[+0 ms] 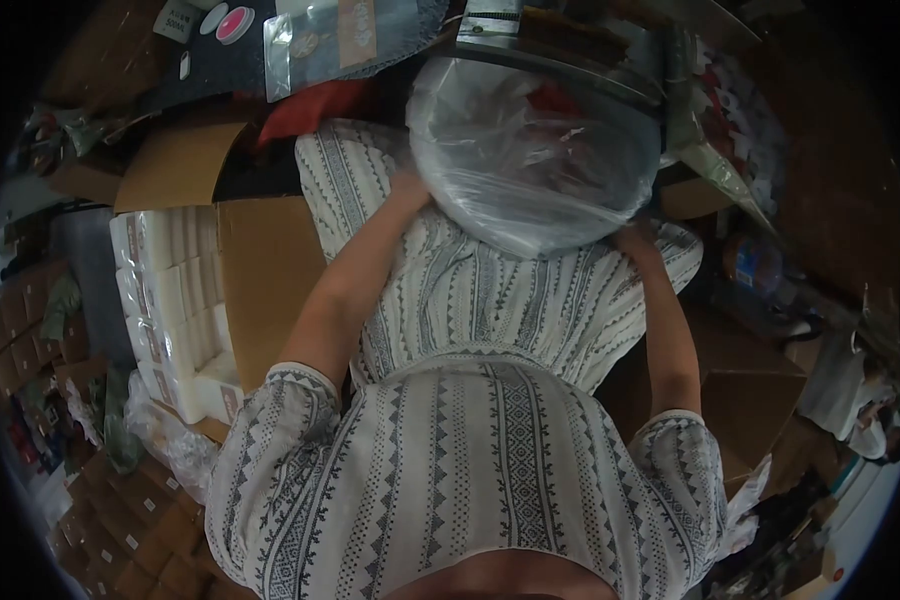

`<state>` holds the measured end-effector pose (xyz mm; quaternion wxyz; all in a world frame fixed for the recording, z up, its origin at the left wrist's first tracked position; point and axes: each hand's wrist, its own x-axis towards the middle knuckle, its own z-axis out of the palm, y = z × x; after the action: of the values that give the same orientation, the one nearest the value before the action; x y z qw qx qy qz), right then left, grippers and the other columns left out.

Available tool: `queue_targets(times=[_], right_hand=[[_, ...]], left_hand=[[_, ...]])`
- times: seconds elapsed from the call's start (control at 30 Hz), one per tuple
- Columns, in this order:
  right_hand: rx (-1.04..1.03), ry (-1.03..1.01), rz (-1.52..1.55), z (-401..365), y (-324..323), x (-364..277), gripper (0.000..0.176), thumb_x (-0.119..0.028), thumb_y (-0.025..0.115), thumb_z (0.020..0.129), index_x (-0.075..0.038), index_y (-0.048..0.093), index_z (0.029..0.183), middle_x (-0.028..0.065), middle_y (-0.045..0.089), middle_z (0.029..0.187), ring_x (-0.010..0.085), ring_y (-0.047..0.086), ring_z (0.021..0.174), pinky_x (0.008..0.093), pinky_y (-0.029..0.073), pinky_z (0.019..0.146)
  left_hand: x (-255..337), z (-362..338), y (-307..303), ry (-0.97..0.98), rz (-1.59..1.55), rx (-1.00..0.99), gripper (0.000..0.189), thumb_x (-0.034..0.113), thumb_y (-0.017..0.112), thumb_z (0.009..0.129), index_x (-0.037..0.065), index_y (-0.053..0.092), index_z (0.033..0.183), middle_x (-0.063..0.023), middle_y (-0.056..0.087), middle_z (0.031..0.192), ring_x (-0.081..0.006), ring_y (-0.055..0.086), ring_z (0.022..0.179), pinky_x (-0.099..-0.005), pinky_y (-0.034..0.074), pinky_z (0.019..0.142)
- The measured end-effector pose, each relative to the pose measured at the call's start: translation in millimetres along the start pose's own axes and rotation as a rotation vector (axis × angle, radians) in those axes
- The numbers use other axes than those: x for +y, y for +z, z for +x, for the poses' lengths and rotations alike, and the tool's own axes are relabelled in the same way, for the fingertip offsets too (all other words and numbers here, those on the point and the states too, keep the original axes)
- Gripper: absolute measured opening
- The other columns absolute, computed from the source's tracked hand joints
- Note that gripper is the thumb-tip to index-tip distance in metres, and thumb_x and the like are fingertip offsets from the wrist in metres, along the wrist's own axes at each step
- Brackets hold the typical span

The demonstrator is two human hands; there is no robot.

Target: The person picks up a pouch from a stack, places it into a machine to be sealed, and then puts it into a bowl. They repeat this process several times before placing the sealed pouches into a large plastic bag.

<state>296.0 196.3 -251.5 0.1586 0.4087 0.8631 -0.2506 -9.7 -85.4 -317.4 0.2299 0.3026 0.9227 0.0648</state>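
Observation:
A round container (530, 235) lined with clear plastic film stands at the upper middle, over the knees of the patterned white clothing. My left hand (410, 188) is at its left side, blurred, with the fingers hard to make out. On the right, my right hand (632, 238) is at the container's lower right rim, dark and with its fingers mostly hidden. Inside the container, red shows through the wrinkled clear film (510, 140). A metal machine edge (570, 65) lies just beyond the container.
An open cardboard box (270, 270) with stacked white packs (175, 300) stands at the left. Another cardboard box (745, 400) is at the right. A dark table (410, 40) at the top bears a pink round lid (235, 25) and clear bags. Brown packages lie lower left.

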Motion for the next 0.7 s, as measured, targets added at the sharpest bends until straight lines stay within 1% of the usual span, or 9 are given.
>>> queue_targets(times=[0.07, 0.13, 0.2, 0.27, 0.37, 0.43, 0.53, 0.67, 0.7], right_hand=[[-0.265, 0.194, 0.227, 3, -5, 18, 0.041, -0.034, 0.048, 0.091, -0.006, 0.055, 0.120, 0.0157, 0.055, 0.125, 0.0290, 0.050, 0.117, 0.0348, 0.039, 0.099], [0.022, -0.174, 0.486, 23, 13, 82, 0.037, -0.029, 0.048, 0.094, -0.002, 0.055, 0.118, 0.0139, 0.058, 0.119, 0.0231, 0.053, 0.112, 0.0331, 0.039, 0.096], [0.043, -0.083, 0.822, 35, -1, 87, 0.038, -0.030, 0.045, 0.095, 0.000, 0.053, 0.118, 0.0136, 0.059, 0.113, 0.0232, 0.057, 0.100, 0.0340, 0.043, 0.088], [0.062, 0.013, 1.160, 52, -14, 82, 0.040, -0.031, 0.042, 0.097, 0.002, 0.051, 0.117, 0.0132, 0.061, 0.106, 0.0233, 0.060, 0.087, 0.0349, 0.046, 0.081], [0.340, 0.109, 0.958, 72, -34, 48, 0.030, -0.025, 0.045, 0.096, 0.001, 0.057, 0.108, 0.0115, 0.061, 0.103, 0.0228, 0.060, 0.088, 0.0360, 0.046, 0.079], [0.993, -0.450, -0.055, 71, -42, -5, 0.025, -0.022, 0.047, 0.096, -0.002, 0.058, 0.105, 0.0120, 0.062, 0.101, 0.0224, 0.060, 0.091, 0.0375, 0.046, 0.079], [0.938, -0.418, -1.043, 107, -39, -7, 0.027, -0.020, 0.045, 0.096, -0.002, 0.058, 0.111, 0.0128, 0.061, 0.108, 0.0264, 0.059, 0.096, 0.0394, 0.046, 0.082], [0.790, -0.313, -0.990, 176, -23, 14, 0.047, -0.026, 0.045, 0.094, -0.003, 0.040, 0.135, 0.0169, 0.045, 0.134, 0.0333, 0.045, 0.121, 0.0464, 0.032, 0.105], [0.899, -0.227, -1.499, 207, -6, 51, 0.048, -0.027, 0.041, 0.096, -0.004, 0.036, 0.138, 0.0151, 0.041, 0.138, 0.0321, 0.041, 0.124, 0.0449, 0.030, 0.107]], left_hand=[[-16, 12, -10, 0.039, -0.157, -0.069, 0.051, 0.037, 0.064, 0.075, 0.006, 0.060, 0.116, -0.0156, 0.065, 0.105, -0.0330, 0.061, 0.101, -0.0447, 0.047, 0.086], [-8, 10, -70, -0.139, -0.304, -0.234, 0.048, 0.035, 0.062, 0.078, 0.005, 0.060, 0.115, -0.0142, 0.065, 0.103, -0.0307, 0.062, 0.099, -0.0423, 0.048, 0.085], [-5, 9, -93, -0.320, -0.449, -0.393, 0.044, 0.034, 0.061, 0.080, 0.004, 0.060, 0.114, -0.0128, 0.065, 0.101, -0.0284, 0.063, 0.097, -0.0398, 0.048, 0.084], [-5, 10, -96, -0.290, -0.981, -0.004, 0.032, 0.020, 0.049, 0.088, -0.001, 0.061, 0.107, -0.0160, 0.067, 0.097, -0.0286, 0.064, 0.086, -0.0364, 0.049, 0.078], [-1, 25, -84, 0.073, -0.891, 0.443, 0.024, 0.015, 0.046, 0.091, 0.001, 0.062, 0.102, -0.0147, 0.067, 0.090, -0.0268, 0.064, 0.075, -0.0382, 0.049, 0.074], [18, 24, -99, 0.031, -0.873, 0.470, 0.024, 0.017, 0.047, 0.091, 0.002, 0.062, 0.102, -0.0154, 0.066, 0.091, -0.0280, 0.063, 0.078, -0.0376, 0.048, 0.076], [32, 38, -118, 0.013, -0.766, 0.444, 0.024, 0.020, 0.050, 0.091, 0.003, 0.061, 0.104, -0.0175, 0.064, 0.097, -0.0317, 0.061, 0.087, -0.0373, 0.046, 0.081], [41, 67, -105, 0.379, -0.562, 0.711, 0.034, 0.029, 0.052, 0.090, 0.001, 0.060, 0.108, -0.0220, 0.061, 0.105, -0.0384, 0.055, 0.101, -0.0391, 0.041, 0.091], [42, 70, -110, 0.375, -0.561, 0.727, 0.034, 0.029, 0.052, 0.090, 0.001, 0.060, 0.108, -0.0220, 0.061, 0.105, -0.0384, 0.055, 0.101, -0.0391, 0.041, 0.091]])
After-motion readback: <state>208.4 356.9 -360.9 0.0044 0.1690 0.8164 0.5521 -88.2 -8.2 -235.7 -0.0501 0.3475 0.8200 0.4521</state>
